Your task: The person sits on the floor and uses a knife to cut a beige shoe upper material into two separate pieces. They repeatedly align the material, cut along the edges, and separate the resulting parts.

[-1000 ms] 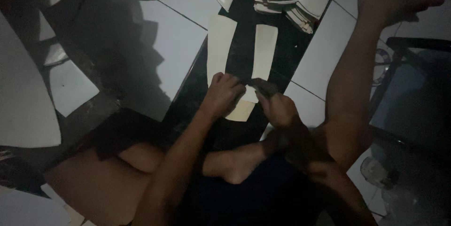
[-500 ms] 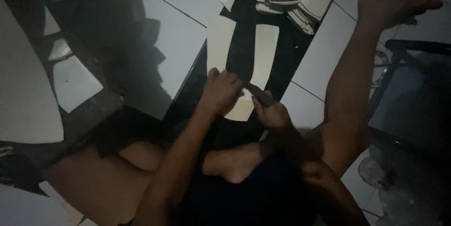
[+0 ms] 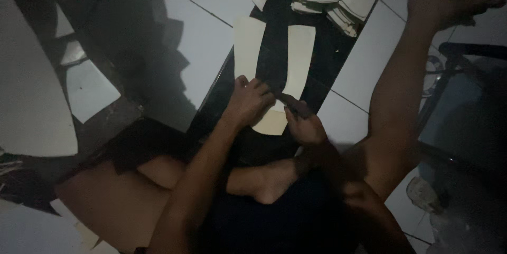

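Down on the floor, the left hand (image 3: 249,101) presses flat on a cream U-shaped sheet (image 3: 274,74) lying on a dark mat (image 3: 274,32). Beside it, the right hand (image 3: 304,123) pinches a small dark tool (image 3: 288,99) against the sheet's lower edge.

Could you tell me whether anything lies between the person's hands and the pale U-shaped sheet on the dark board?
Nothing visible does. The left hand rests directly on the pale U-shaped sheet, and the right hand sits at its lower edge, holding a small dark tool against it. The sheet lies flat on the dark board.
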